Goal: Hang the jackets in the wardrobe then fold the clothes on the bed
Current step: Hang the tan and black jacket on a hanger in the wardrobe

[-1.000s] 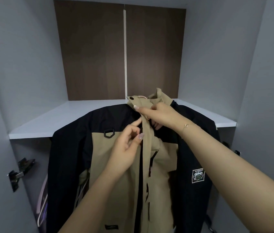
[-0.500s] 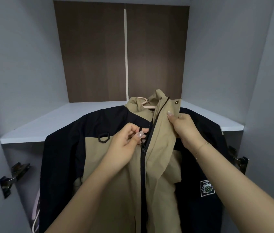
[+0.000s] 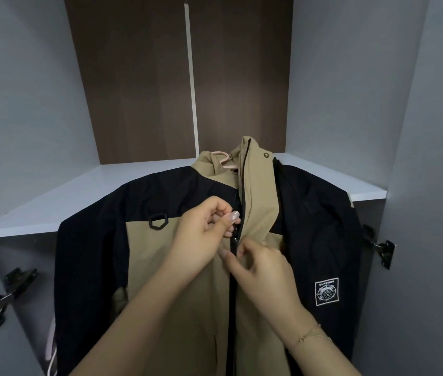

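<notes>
Pinching jacket (image 3: 177, 267) zipper: left hand (image 3: 204, 234), right hand (image 3: 261, 270).

we see two bare forearms, no sleeves. left hand (image 3: 201, 234) has long glossy pale nails. right hand (image 3: 262, 270) has a thin gold chain bracelet (image 3: 310, 335) at the wrist.

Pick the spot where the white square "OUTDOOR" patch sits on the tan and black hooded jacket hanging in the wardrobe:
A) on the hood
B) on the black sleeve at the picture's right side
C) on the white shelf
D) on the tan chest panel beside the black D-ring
B: the white square patch sits on the black sleeve at the picture's right of the tan and black hooded jacket.
</notes>
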Demonstrator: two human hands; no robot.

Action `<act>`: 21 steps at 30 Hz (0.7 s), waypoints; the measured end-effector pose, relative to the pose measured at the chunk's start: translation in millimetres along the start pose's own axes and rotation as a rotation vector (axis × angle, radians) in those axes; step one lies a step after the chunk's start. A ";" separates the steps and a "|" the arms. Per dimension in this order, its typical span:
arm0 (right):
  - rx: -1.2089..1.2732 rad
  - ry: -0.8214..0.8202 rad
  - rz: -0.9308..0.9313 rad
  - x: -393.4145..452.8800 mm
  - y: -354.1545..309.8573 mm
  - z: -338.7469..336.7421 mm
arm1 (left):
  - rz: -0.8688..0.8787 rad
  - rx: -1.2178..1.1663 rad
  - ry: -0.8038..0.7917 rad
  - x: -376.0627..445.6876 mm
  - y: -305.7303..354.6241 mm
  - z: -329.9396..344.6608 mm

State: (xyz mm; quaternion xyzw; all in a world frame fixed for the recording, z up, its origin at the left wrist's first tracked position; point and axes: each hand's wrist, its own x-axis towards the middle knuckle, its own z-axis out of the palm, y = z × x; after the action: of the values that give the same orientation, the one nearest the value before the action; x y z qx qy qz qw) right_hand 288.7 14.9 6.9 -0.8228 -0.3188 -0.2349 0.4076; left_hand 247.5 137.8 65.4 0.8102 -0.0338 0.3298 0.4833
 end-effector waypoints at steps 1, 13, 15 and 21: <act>0.053 0.008 -0.024 0.9 1.1 1.6 | 0.012 0.032 0.001 1.4 0.7 1.8; 0.444 -0.174 0.062 0.4 34.9 -17.2 | -0.086 -0.056 0.195 139.1 20.4 -0.4; 0.239 -0.209 0.063 6.6 37.4 -23.6 | -0.111 -0.079 0.180 147.7 20.9 1.8; -0.181 0.103 0.025 53.6 17.9 -36.0 | 0.003 -0.021 0.094 142.0 32.3 -1.2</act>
State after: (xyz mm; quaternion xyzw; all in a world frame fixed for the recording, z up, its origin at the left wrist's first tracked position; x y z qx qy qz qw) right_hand 333.8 -5.1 52.3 -0.8470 -0.2646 -0.2998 0.3503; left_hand 345.6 159.1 170.9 0.7886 -0.0157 0.3681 0.4923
